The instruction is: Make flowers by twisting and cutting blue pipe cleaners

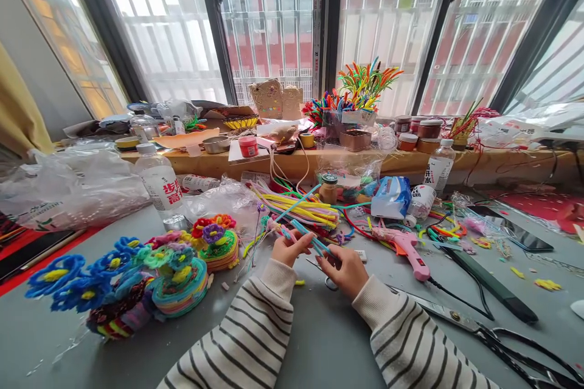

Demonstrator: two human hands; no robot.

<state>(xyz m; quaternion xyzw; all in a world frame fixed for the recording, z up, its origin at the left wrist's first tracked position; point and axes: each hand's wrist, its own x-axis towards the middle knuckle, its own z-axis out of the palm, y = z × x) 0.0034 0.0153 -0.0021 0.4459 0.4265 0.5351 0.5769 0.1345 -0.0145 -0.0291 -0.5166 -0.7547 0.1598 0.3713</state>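
Note:
Both hands work close together above the grey table. My left hand (291, 250) pinches light blue and pink pipe cleaners, with its fingers closed. My right hand (347, 270) has thumb and fingers closed on the light blue pipe cleaners (318, 244). One long blue stem (298, 203) rises past the left hand toward the back right. Beyond the fingers lies a bundle of yellow and other coloured pipe cleaners (314, 211). Left of my hands stand pipe-cleaner flower pots, one with blue flowers (57, 275) and one with a green top (222, 249).
A pink glue gun (413, 255) and large scissors (456, 316) lie to the right, beside a dark green bar (493, 289). Water bottles (157, 179) and a blue packet (391, 197) stand farther back. The window ledge (219, 163) carries jars and more pipe cleaners (369, 82).

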